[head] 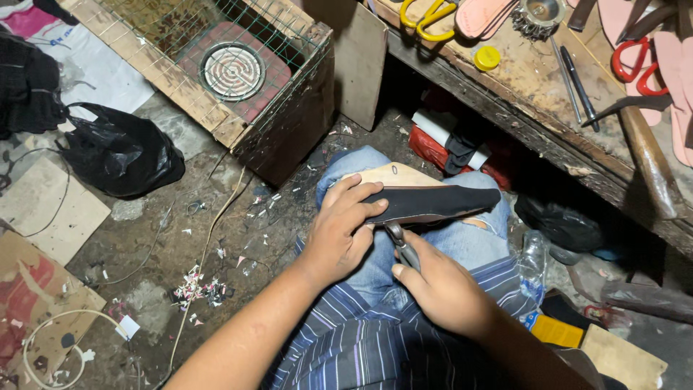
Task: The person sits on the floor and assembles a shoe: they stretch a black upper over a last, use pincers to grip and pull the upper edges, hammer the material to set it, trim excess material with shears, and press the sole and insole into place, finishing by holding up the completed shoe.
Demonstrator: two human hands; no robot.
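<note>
Now the left hand [339, 235] is pressing the black shoe upper [433, 204] flat on the lap, fingers clamped over its near end to steady it, while the right hand [440, 289] is gripping metal pliers [399, 242] at its lower edge, fingers closed around the handles.

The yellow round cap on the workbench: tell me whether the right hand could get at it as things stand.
Probably not straight away. The right hand is low at the lap, gripping a metal tool against the dark shoe upper. The yellow cap lies uncovered on the workbench above the knees, so the path looks free once the tool is released.
</note>
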